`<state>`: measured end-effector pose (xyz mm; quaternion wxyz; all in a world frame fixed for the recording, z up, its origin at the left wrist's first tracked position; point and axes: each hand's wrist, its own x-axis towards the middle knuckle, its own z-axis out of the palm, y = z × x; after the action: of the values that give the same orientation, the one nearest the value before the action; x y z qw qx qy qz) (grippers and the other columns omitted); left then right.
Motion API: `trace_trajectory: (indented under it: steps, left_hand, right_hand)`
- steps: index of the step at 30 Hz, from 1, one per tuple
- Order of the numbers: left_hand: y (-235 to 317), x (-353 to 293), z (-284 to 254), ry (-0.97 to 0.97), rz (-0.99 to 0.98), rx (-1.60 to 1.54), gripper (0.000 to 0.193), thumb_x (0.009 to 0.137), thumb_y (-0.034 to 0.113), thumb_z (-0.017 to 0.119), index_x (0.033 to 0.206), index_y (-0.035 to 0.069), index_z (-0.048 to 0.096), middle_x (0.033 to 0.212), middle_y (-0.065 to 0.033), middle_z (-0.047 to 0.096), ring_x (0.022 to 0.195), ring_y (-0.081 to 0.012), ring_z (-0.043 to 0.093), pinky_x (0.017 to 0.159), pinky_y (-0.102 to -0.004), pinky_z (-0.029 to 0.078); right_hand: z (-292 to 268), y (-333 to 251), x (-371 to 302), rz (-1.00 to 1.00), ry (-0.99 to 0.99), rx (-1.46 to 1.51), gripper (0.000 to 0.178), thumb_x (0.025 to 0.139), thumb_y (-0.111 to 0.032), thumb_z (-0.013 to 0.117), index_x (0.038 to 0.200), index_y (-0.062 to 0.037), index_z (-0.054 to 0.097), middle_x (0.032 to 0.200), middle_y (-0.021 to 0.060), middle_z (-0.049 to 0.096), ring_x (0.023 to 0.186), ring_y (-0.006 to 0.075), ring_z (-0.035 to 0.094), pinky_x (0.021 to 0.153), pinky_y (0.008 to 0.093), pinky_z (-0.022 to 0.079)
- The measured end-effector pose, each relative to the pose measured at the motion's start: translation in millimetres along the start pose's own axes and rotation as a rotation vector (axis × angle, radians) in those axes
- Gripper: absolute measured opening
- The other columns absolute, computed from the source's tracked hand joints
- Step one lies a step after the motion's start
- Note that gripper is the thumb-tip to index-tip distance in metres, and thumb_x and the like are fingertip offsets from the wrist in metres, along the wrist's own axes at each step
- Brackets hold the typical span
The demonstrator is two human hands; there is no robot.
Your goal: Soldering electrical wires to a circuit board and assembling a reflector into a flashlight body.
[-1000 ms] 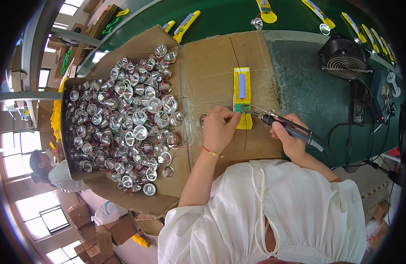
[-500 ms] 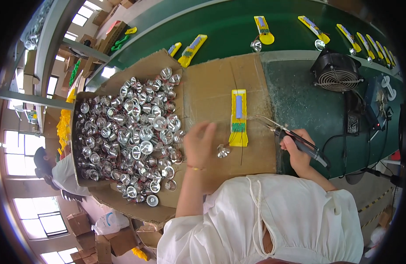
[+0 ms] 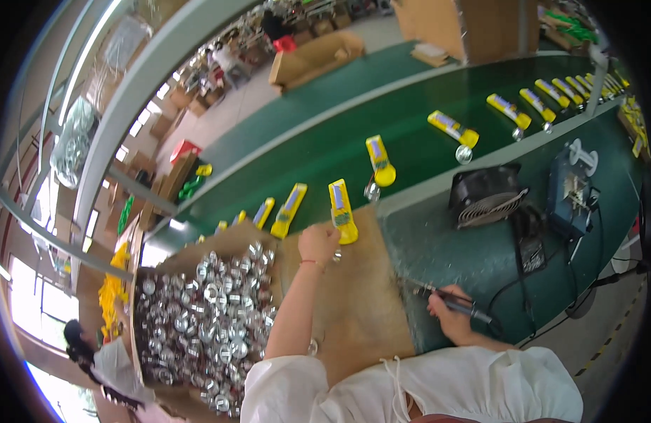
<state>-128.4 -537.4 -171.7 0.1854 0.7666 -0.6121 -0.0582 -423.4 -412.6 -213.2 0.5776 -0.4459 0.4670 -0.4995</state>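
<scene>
My left hand (image 3: 317,244) is stretched forward, its fingers closed on the side of a yellow flashlight housing (image 3: 343,217). That housing carries a blue cell and a green circuit board. It is at the far end of the cardboard mat (image 3: 357,310), by the conveyor edge. A small silver reflector cup (image 3: 337,256) is beside my left hand, below the housing. My right hand (image 3: 452,315) grips a soldering iron (image 3: 461,304) over the green bench, its tip toward the mat. To the left of my left forearm lies a heap of silver reflector cups (image 3: 212,317) in a cardboard box.
Several yellow housings (image 3: 449,129) with reflector cups lie along the green conveyor belt (image 3: 410,151). A black fan (image 3: 486,197) stands on the bench, near a blue soldering station (image 3: 570,194) with a solder reel and cables. Another person (image 3: 117,370) is at the far left.
The view has tilted up toward the conveyor. My left hand has reached forward and taken hold of the yellow housing, which has moved from mid-mat to its far end. My right hand keeps the iron.
</scene>
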Motion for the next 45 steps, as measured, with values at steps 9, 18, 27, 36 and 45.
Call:
trace_trajectory:
  steps: [9,18,27,36,45]
  left_hand:
    - [-47,95,-12,0.197,-0.086,0.362,0.066,0.068,0.038,0.068,0.126,0.016,0.045,0.116,-0.0142,0.05,0.116,-0.0315,0.042,0.089,-0.0448,0.04]
    - [-47,73,-26,-0.089,-0.05,-0.089,0.068,0.073,0.023,0.059,0.134,0.015,0.03,0.117,-0.0198,0.045,0.102,-0.0368,0.051,0.087,-0.0414,0.043]
    - [39,-128,-12,-0.14,0.12,-0.231,0.063,0.076,0.016,0.059,0.133,0.008,0.032,0.126,-0.0234,0.035,0.116,-0.0388,0.039,0.093,-0.041,0.039]
    - [19,-233,-90,0.441,0.125,0.206,0.035,0.08,0.008,0.056,0.115,0.002,0.052,0.11,-0.0234,0.051,0.1,-0.0372,0.051,0.084,-0.0385,0.044]
    - [-48,-280,-33,0.142,0.166,0.293,0.054,0.073,0.012,0.062,0.124,0.009,0.045,0.114,-0.0177,0.049,0.095,-0.0338,0.053,0.079,-0.0398,0.046]
  right_hand:
    - [7,6,4,-0.033,0.077,-0.001,0.013,0.079,-0.008,0.064,0.081,-0.0003,0.054,0.067,0.0072,0.061,0.057,0.0094,0.056,0.053,0.0236,0.047]
    - [10,3,5,-0.057,0.076,-0.058,0.015,0.079,-0.009,0.064,0.083,0.0001,0.053,0.068,0.0073,0.062,0.058,0.0093,0.056,0.053,0.0235,0.047]
    - [5,8,9,-0.099,0.058,0.041,0.017,0.081,-0.017,0.063,0.084,-0.0026,0.054,0.066,0.0041,0.061,0.058,0.0082,0.056,0.053,0.0234,0.045]
    - [5,17,12,-0.169,0.02,0.064,0.017,0.084,-0.02,0.06,0.083,-0.005,0.052,0.066,0.0006,0.058,0.058,0.0066,0.053,0.052,0.0232,0.042]
    - [8,10,3,-0.132,0.025,0.108,0.017,0.083,-0.018,0.061,0.084,-0.0028,0.053,0.067,0.0048,0.059,0.057,0.0081,0.053,0.05,0.0229,0.043]
